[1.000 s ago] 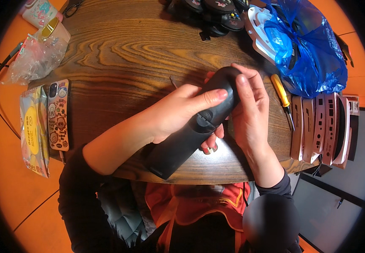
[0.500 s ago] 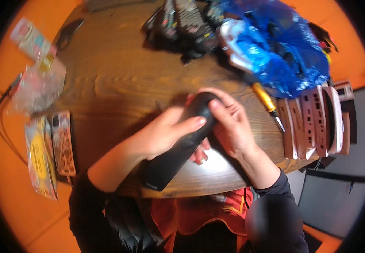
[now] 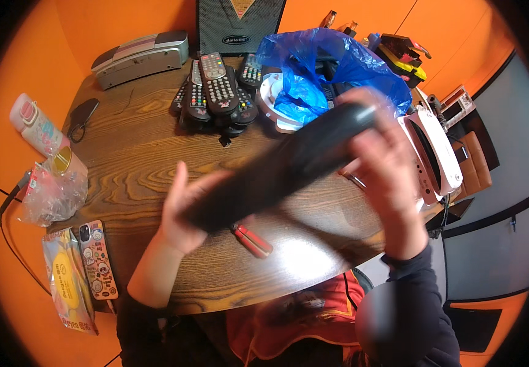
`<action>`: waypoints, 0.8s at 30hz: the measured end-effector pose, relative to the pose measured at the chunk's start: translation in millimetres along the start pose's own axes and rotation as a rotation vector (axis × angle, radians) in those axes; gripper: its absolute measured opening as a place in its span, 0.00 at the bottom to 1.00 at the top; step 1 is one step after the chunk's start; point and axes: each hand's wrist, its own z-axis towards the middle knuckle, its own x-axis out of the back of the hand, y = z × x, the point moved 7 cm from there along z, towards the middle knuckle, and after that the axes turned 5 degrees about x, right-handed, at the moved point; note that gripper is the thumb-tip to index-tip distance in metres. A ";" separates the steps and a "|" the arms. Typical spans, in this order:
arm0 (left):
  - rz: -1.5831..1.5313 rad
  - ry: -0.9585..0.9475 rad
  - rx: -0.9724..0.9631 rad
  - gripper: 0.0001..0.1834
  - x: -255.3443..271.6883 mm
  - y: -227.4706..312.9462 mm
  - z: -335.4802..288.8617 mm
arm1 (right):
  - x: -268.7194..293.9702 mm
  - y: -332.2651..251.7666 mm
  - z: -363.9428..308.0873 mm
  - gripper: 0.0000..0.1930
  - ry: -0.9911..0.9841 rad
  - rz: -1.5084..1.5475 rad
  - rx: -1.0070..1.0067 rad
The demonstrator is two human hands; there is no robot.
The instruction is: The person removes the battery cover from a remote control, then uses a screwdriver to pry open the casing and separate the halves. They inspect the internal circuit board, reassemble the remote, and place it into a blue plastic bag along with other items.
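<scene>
Nearest, below the long, black, rounded plastic device [image 3: 277, 165], a red cloth garment with orange trim [image 3: 289, 327] shows in front of the table edge. The device itself is held up over the dark brown wood-grain table [image 3: 142, 174], slanting from a lower left end to a higher right end, blurred along its length. At its lower end sits the bare left hand [image 3: 182, 214], thumb raised clear of the device; its fingers are mostly hidden, so I cannot tell whether they close around it. At the upper end, the bare right hand [image 3: 390, 162], also blurred, grips the device between thumb and fingers. Just below the device's lower end is a red-handled tool [image 3: 253, 242], one end hidden. Well to the device's left lie a white packet with a yellow oval [image 3: 66, 275] and, beside it, a phone in a cartoon-patterned case [image 3: 98, 260]; farther up that side are a crumpled clear plastic bag [image 3: 53, 199] and a white bottle with a pink lid [image 3: 39, 125]. Right of the device stand white plastic boxes with ports [image 3: 432, 150]. Beyond it are a glossy blue plastic bag [image 3: 362, 64], a heap of black remote controls with pale buttons [image 3: 218, 85], a long silver-grey unit [image 3: 145, 61] and, farthest, a grey mesh-fronted speaker [image 3: 240, 37] before the orange wall [image 3: 130, 18].
</scene>
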 end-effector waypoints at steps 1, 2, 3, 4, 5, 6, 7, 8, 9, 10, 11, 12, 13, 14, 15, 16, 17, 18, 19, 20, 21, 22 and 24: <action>0.075 0.038 -0.133 0.40 6.4 12.8 1.5 | 17.8 -24.1 9.1 0.21 0.069 0.015 0.162; 0.160 0.106 -0.277 0.37 13.3 23.2 1.6 | 31.6 -51.9 15.2 0.20 0.107 -0.057 0.426; 0.160 0.261 -0.320 0.33 27.1 25.3 2.2 | 39.1 -69.3 23.6 0.19 0.073 -0.302 0.537; 0.245 0.255 -0.376 0.32 28.4 28.0 3.1 | 43.7 -81.2 31.7 0.19 0.022 -0.527 0.634; 0.331 0.299 -0.421 0.31 31.7 28.5 3.2 | 47.2 -76.3 43.5 0.19 -0.022 -0.735 0.630; 0.413 0.384 -0.439 0.30 37.5 29.3 1.9 | 49.0 -65.6 53.1 0.20 -0.073 -0.926 0.631; 0.454 0.346 -0.517 0.28 34.1 29.8 0.3 | 53.3 -49.0 60.6 0.21 -0.155 -1.070 0.555; 0.493 0.335 -0.527 0.27 33.6 28.8 0.2 | 55.9 -29.6 70.6 0.21 -0.258 -1.138 0.514; 0.532 0.326 -0.536 0.27 32.4 28.0 -0.1 | 61.0 -9.1 78.7 0.21 -0.342 -1.198 0.455; 0.567 0.310 -0.559 0.26 30.1 28.1 -0.7 | 69.5 12.5 85.9 0.19 -0.385 -1.300 0.368; 0.569 0.302 -0.553 0.26 29.5 27.3 0.0 | 75.2 28.6 91.4 0.19 -0.432 -1.375 0.367; 0.576 0.300 -0.527 0.26 29.5 25.8 1.0 | 81.0 43.9 96.4 0.19 -0.481 -1.444 0.358; 0.584 0.291 -0.511 0.26 29.0 25.0 2.0 | 88.5 59.1 101.3 0.19 -0.519 -1.532 0.315; 0.590 0.292 -0.495 0.26 29.3 24.3 2.7 | 95.4 73.6 105.8 0.19 -0.559 -1.612 0.264; 0.612 0.292 -0.474 0.26 29.4 23.0 3.9 | 102.7 87.9 109.3 0.18 -0.593 -1.700 0.199; 0.626 0.279 -0.474 0.26 28.6 22.2 4.2 | 109.9 102.5 111.4 0.17 -0.625 -1.756 0.118; 0.649 0.270 -0.487 0.26 27.6 22.0 3.9 | 114.0 112.6 111.2 0.16 -0.647 -1.783 0.114; 0.677 0.269 -0.491 0.26 27.2 21.6 3.6 | 117.9 123.2 110.4 0.15 -0.670 -1.810 0.107; 0.688 0.271 -0.495 0.26 27.4 21.6 3.2 | 123.1 134.7 111.6 0.17 -0.710 -1.837 0.067; 0.702 0.269 -0.500 0.25 27.3 21.6 2.6 | 128.1 141.7 112.3 0.17 -0.707 -1.863 0.072; 0.699 0.272 -0.503 0.25 27.8 21.6 2.4 | 131.5 146.7 111.4 0.17 -0.711 -1.866 0.107; 0.699 0.271 -0.517 0.25 27.5 22.3 2.0 | 134.2 150.1 110.4 0.18 -0.713 -1.871 0.139; 0.690 0.275 -0.514 0.25 28.2 22.5 2.3 | 133.5 152.5 106.1 0.19 -0.780 -1.847 0.175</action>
